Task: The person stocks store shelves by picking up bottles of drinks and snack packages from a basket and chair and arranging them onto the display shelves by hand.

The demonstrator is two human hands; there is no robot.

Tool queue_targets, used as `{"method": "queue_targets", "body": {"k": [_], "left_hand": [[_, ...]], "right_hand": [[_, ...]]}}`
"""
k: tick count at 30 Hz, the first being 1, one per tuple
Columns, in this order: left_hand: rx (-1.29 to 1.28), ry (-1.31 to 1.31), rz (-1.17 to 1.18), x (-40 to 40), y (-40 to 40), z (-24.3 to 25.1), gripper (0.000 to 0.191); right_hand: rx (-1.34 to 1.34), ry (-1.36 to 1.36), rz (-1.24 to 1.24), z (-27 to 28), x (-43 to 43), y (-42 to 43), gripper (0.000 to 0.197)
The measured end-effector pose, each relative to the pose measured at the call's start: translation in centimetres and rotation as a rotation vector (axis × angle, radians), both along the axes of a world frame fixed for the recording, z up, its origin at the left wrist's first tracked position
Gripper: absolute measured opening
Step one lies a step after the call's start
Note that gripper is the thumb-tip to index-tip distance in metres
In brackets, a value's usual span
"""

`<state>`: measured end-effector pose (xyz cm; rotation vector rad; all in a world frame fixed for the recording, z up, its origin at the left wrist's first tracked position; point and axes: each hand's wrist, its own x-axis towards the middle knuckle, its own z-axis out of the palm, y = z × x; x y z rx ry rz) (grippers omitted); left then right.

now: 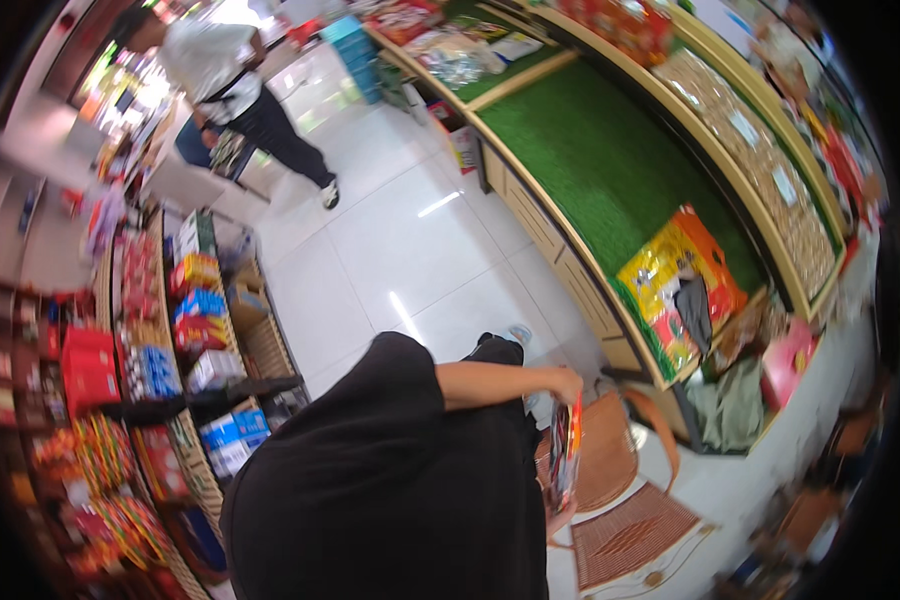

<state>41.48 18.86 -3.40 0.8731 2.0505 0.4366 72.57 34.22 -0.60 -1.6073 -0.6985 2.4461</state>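
Note:
My left hand (568, 384) grips the upper end of a shiny plastic packet (566, 450) with red and orange edges. At the packet's lower end is my right hand (561, 517), closed around it and partly hidden by my black shirt. The packet is seen nearly edge-on, so its face cannot be made out. Just beyond it stands a brown woven chair (604, 450) with a curved armrest. A yellow and orange plastic bag (664, 274) lies on the green-lined display counter (570, 150), with a dark grey item on top of it.
Shelves (169, 315) of boxed and packaged goods run along the left. A person (221, 82) in a white top stands at the upper left, near a stool. Blue crates (352, 56) stand beyond the counter. Packed goods (742, 150) fill the counter's raised rear shelf.

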Motion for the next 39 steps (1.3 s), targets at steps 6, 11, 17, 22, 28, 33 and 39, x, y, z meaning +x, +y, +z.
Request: {"method": "queue_targets", "body": {"k": [6, 11, 17, 22, 28, 33, 39], "left_hand": [[0.065, 0.103, -0.002, 3.3, 3.4, 0.9, 0.032], [0.245, -0.281, 0.019, 3.3, 0.3, 6.0, 0.041], [0.217, -0.117, -0.033, 1.5, 1.6, -2.6, 0.044], [0.248, -0.251, -0.009, -2.8, -0.7, -0.5, 0.033], [0.075, -0.177, 0.034, -5.3, -3.5, 2.3, 0.041], [0.019, -0.197, 0.044, -6.4, -3.0, 1.2, 0.043], [-0.023, -0.223, -0.127, -7.6, 0.9, -0.2, 0.043]], "right_hand": [[0.12, -0.12, 0.076, 3.4, -0.4, 4.3, 0.04], [0.219, -0.087, 0.095, -1.6, -1.1, 8.9, 0.047], [0.297, -0.244, 0.041, -0.4, -2.3, 4.9, 0.055], [0.222, -0.06, -0.07, 0.1, -5.0, -1.5, 0.037], [0.327, -0.347, -0.146, 2.8, -8.1, -8.6, 0.046], [0.292, -0.345, -0.296, 2.0, -7.8, -10.1, 0.035], [0.267, -0.398, -0.547, 1.1, -8.1, -10.4, 0.041]]}}
